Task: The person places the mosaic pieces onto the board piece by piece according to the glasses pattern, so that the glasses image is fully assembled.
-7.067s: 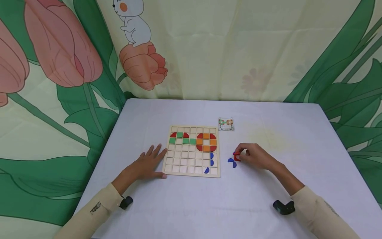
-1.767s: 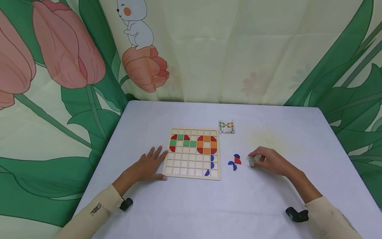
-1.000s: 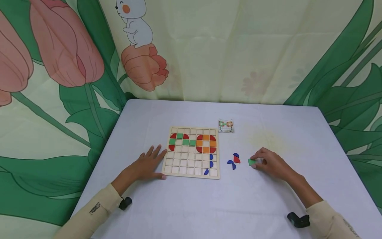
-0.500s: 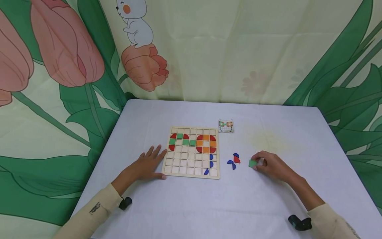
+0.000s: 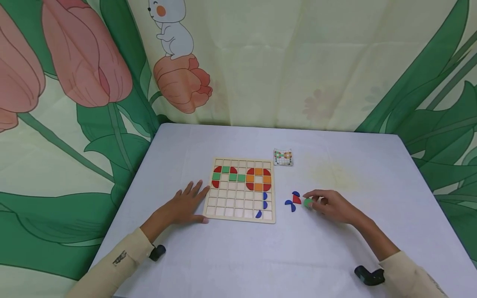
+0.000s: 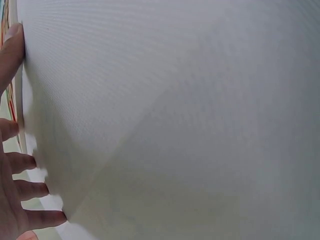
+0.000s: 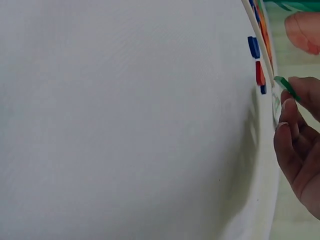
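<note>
My right hand (image 5: 333, 205) pinches a green square tile (image 5: 307, 203) between thumb and fingertips, just right of the loose pieces. In the right wrist view the green tile (image 7: 287, 87) stands tilted and raised off the white cloth. Left of it lie a red quarter-round piece (image 5: 296, 199) and three blue half-round pieces (image 5: 289, 203). The wooden grid board (image 5: 240, 221) carries red, green and orange tiles in its upper rows and three blue half-rounds at lower right. My left hand (image 5: 182, 206) rests flat with fingers spread, thumb and fingertips at the board's left edge.
A small pattern card (image 5: 283, 157) lies beyond the board's upper right corner. White cloth covers the table (image 5: 238, 265), and a printed curtain (image 5: 268, 66) hangs behind its far edge.
A red quarter-round has gone from the right hand's side onto the board's left column. The right hand picked up the green tile and has just shifted left with it. The left hand stays put.
</note>
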### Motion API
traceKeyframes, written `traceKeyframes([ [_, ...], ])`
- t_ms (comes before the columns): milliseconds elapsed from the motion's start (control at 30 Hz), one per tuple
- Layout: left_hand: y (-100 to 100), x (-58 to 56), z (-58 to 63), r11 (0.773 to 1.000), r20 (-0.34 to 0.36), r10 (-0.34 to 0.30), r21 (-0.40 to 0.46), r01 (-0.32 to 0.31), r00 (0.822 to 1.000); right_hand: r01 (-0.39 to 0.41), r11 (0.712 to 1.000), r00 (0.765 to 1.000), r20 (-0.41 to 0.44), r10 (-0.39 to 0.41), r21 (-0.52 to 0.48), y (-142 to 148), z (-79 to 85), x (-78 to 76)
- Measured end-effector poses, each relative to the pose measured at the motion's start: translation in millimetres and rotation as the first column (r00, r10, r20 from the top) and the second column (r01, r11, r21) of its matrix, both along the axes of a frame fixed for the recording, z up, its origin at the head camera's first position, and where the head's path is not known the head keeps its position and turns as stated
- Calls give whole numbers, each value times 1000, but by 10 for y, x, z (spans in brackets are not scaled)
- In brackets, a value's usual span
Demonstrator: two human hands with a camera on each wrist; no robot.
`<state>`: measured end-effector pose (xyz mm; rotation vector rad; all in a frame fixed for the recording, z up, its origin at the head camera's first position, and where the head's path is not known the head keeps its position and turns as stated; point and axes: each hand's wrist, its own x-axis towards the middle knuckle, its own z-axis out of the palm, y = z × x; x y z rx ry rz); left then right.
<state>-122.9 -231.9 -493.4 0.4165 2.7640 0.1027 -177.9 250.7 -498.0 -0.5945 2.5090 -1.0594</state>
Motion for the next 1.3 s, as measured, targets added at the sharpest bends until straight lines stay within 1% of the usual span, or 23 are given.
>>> traceKeyframes([
  [267, 2, -3, 9, 1000, -2, -13, -10, 13, 1000, -15, 998, 999, 49, 18, -58, -265, 26, -67],
  [400, 3, 0, 21, 1000, -3, -16, -12, 16, 1000, -43, 995, 995, 85, 50, -89, -419, 39, -101],
  [567, -13, -7, -20, 1000, 6, -9, -16, 10, 1000, -68, 992, 991, 112, 79, -103, -626, 68, -142],
  [633, -21, -16, -46, 1000, 5, -8, -22, 8, 1000, -76, 991, 990, 111, 87, -107, -712, 82, -164],
  [733, -26, -25, -54, 1000, 2, -7, -22, 7, 1000, -89, 987, 989, 106, 103, -132, -831, 105, -203],
  [933, -8, -38, -20, 1000, 15, -5, -16, 5, 1000, -119, 971, 987, 80, 138, -208, -1053, 128, -276],
  [1100, 2, -31, -3, 1000, 20, -1, -11, 1, 1000, -101, 974, 993, 43, 112, -205, -1262, 125, -318],
  [1300, 0, -29, -19, 1000, 13, 5, -10, -4, 1000, -94, 977, 994, 31, 102, -194, -1519, 128, -360],
])
